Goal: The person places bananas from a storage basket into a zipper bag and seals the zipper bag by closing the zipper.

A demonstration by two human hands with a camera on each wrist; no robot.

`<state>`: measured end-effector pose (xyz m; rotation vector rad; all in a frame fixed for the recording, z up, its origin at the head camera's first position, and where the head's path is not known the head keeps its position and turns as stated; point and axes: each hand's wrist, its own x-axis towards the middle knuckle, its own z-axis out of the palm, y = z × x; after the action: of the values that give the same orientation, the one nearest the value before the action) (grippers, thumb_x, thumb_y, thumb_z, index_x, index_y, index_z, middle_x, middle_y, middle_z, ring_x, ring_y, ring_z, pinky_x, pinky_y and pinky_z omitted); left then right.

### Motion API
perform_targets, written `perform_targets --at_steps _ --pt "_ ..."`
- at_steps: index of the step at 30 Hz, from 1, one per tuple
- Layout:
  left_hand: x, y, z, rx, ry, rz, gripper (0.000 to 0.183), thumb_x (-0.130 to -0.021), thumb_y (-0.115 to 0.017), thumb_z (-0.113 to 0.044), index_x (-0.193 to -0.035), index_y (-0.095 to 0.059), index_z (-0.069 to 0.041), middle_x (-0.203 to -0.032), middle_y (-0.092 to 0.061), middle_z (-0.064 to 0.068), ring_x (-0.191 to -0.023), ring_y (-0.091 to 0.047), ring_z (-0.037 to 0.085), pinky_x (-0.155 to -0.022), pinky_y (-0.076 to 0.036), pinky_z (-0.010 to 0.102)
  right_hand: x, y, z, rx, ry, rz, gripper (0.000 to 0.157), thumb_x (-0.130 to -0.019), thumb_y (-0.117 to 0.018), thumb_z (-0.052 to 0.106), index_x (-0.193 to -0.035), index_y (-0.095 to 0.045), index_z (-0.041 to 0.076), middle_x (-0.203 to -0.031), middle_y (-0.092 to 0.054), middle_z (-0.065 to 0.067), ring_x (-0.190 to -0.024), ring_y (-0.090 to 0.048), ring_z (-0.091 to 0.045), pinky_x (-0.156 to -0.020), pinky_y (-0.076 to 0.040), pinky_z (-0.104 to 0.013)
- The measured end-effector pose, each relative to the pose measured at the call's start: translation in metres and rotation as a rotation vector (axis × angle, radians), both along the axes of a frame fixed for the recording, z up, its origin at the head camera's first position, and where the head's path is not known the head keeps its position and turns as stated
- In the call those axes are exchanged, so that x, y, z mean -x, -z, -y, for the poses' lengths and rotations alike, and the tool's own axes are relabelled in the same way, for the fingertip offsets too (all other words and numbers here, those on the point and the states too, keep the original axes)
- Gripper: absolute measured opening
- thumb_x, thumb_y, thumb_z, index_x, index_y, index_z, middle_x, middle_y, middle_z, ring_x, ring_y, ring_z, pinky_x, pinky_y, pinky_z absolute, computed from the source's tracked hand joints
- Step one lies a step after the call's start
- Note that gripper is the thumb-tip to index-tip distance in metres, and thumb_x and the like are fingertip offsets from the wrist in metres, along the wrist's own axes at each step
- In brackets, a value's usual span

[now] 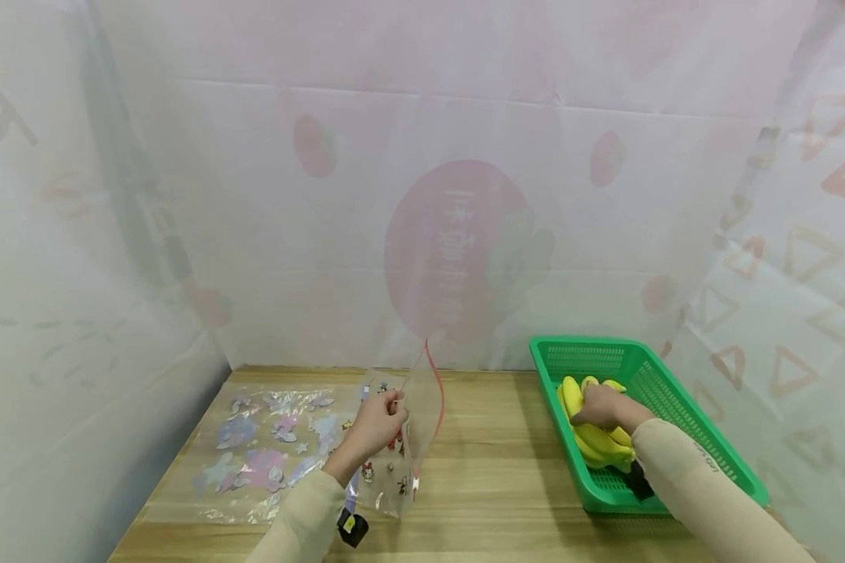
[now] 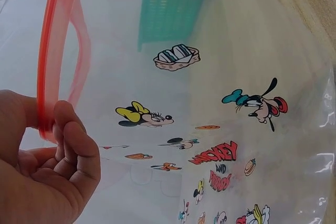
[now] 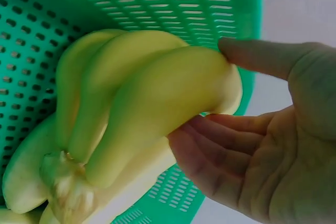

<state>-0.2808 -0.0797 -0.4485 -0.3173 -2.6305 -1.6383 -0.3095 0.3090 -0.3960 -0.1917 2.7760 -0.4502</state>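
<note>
My left hand (image 1: pixel 375 428) pinches the red zip edge (image 2: pixel 48 72) of a clear zip bag (image 2: pixel 152 87) printed with cartoon characters. The bag stands up with its mouth parted, and nothing shows inside it. To the right, my right hand (image 1: pixel 609 408) reaches into a green plastic basket (image 1: pixel 676 395). It grips a bunch of yellow bananas (image 3: pixel 152 87), with the thumb on the upper side of one banana and the fingers beneath. In the right wrist view the bunch's stem end (image 3: pixel 68 187) points toward the lower left, and more bananas lie under it.
A second clear bag (image 1: pixel 253 442), with pastel cartoon prints, lies flat at the left of the wooden table (image 1: pixel 496 453). Printed white sheets (image 1: pixel 253 195) hang behind the table and at both sides. The basket stands near the right-hand sheet.
</note>
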Motion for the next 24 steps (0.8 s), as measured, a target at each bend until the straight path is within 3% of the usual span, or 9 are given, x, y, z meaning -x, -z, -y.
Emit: perform_targets --at_steps 4,12,24 --pt "0.000 0.001 -0.001 -0.007 0.003 0.002 0.043 -0.090 -0.050 -0.006 -0.131 -0.049 0.008 -0.063 -0.046 0.000 -0.042 -0.037 0.008 -0.042 -0.028 0.021 0.002 0.006 -0.003 -0.010 0.016 0.068 0.025 -0.084 -0.068 0.018 -0.086 -0.051 0.001 -0.076 -0.054 -0.010 -0.063 -0.058 -0.021 -0.059 -0.053 -0.036" --pt "0.002 0.002 0.000 -0.018 -0.001 0.003 0.042 -0.089 -0.051 -0.005 -0.129 -0.049 0.009 -0.066 -0.047 0.001 -0.044 -0.044 0.009 -0.043 -0.032 0.021 0.003 0.008 -0.005 -0.034 0.014 0.188 0.021 -0.087 -0.066 0.020 -0.086 -0.055 0.002 -0.079 -0.057 -0.010 -0.069 -0.061 -0.022 -0.065 -0.053 -0.040" --pt "0.003 0.004 0.000 -0.028 0.018 -0.008 0.041 -0.087 -0.048 -0.001 -0.126 -0.050 0.010 -0.064 -0.050 0.002 -0.048 -0.055 0.021 -0.038 -0.031 0.020 0.009 0.000 -0.013 0.150 0.071 0.082 0.018 -0.085 -0.058 0.019 -0.085 -0.055 0.002 -0.073 -0.057 -0.009 -0.056 -0.054 -0.016 -0.051 -0.046 -0.029"
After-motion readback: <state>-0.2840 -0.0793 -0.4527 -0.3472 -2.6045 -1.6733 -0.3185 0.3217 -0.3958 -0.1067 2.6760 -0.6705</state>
